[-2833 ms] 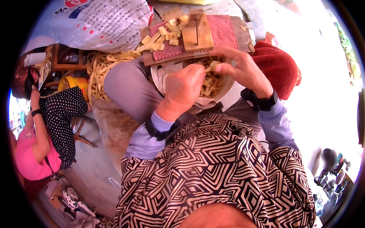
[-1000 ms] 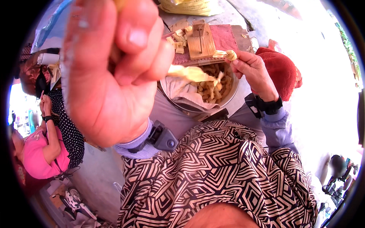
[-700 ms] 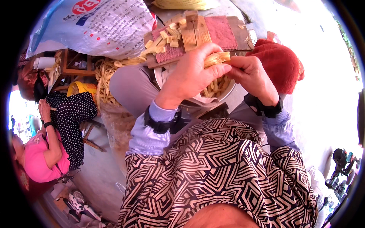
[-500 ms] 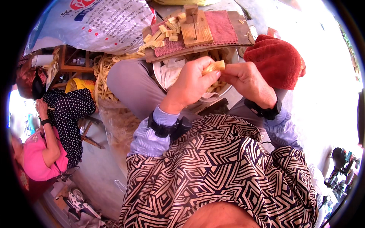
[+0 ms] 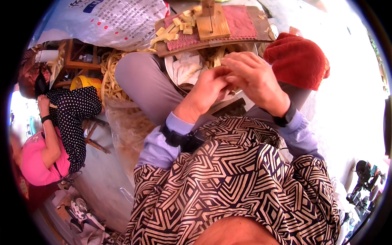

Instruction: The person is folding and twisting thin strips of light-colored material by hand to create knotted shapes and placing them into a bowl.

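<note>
My left hand [image 5: 207, 92] is above the metal basin [image 5: 250, 90] between my knees, its fingers curled in and partly covered, so what they hold, if anything, is hidden. Over its fingertips reaches my right hand [image 5: 257, 81], fingers stretched out. Behind both hands, a wooden board [image 5: 261, 25] with a pink cloth [image 5: 241, 21] lies across the basin. On it stands a wooden block [image 5: 213, 27] with an upright post and a thin metal rod. Short pale-yellow strip pieces [image 5: 179, 26] are heaped left of the block. Longer strips [image 5: 217, 57] show in the basin beside a whitish cloth [image 5: 188, 67].
A red towel [image 5: 296, 59] covers my right knee. Long pale strips [image 5: 109, 75] pile up left of my left knee, near a clear plastic bag [image 5: 124, 122] and a large printed sack [image 5: 118, 22]. At far left another person in pink [image 5: 43, 159] sits by a yellow bucket [image 5: 83, 83].
The pale-yellow piece held between my hands is no longer visible. My right hand has turned and opened its fingers over my left, and both hands have lowered slightly toward me.
</note>
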Demonstrator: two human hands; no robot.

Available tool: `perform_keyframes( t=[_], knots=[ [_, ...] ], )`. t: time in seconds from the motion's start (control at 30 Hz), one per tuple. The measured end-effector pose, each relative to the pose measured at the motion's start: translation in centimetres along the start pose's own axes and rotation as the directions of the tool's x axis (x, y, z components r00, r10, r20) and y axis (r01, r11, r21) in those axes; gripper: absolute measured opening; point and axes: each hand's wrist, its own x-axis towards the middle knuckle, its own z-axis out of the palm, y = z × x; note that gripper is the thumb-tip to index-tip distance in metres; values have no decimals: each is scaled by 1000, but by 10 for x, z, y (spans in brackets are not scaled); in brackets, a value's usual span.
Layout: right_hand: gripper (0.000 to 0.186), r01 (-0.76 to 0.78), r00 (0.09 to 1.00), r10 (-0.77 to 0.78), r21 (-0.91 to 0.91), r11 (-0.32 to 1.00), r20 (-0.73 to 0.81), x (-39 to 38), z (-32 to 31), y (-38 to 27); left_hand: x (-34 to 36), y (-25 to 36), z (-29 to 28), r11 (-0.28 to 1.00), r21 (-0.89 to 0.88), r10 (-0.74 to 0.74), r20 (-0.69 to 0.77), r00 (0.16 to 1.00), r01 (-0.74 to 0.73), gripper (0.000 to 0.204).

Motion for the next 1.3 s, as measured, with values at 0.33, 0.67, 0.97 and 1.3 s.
perform_keyframes(
  t=[0.33,0.67,0.97,1.3],
  knots=[
    [11,94,980,-106,-77,993,-168,78,-42,3,12,106,12,948,27,305,226,925,-319,17],
    [22,18,860,78,183,983,-504,100,-155,13,-59,216,49,560,551,568,289,771,-619,24],
    [19,-192,823,108,93,977,558,13,24,47,21,108,-23,826,396,407,73,910,-401,17],
    [17,-9,777,94,-138,990,622,-9,72,71,-2,133,-30,69,714,936,-288,-203,-696,19]
  ],
)
